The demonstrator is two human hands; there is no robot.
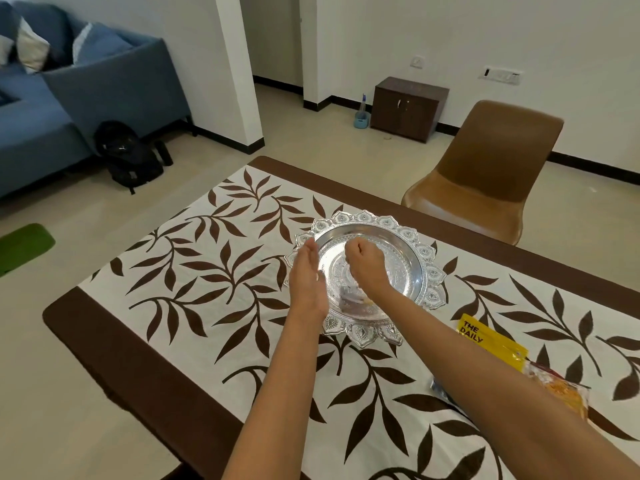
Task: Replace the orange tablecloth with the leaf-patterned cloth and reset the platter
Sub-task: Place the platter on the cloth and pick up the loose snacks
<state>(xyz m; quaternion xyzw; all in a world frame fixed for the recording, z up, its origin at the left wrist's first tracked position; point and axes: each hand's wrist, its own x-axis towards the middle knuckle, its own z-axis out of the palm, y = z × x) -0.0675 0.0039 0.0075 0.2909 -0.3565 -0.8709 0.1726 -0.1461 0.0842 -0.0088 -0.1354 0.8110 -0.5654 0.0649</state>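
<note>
Left hand (306,277) flat, fingers straight, edge-on against the left rim of the silver platter (431,271). Right hand (367,265) curled into a loose fist over the platter's bowl; can't tell if it holds anything. Small blurred items lie in the platter near the right wrist. Platter sits mid-table on the leaf-patterned cloth (207,271), with the brown table (104,341) edge showing around it. Yellow packet (491,341) and clear bag (561,389) lie on the cloth to the right. Brown chair (485,174) stands beyond, blue sofa (69,98) and black backpack (128,157) far left.
</note>
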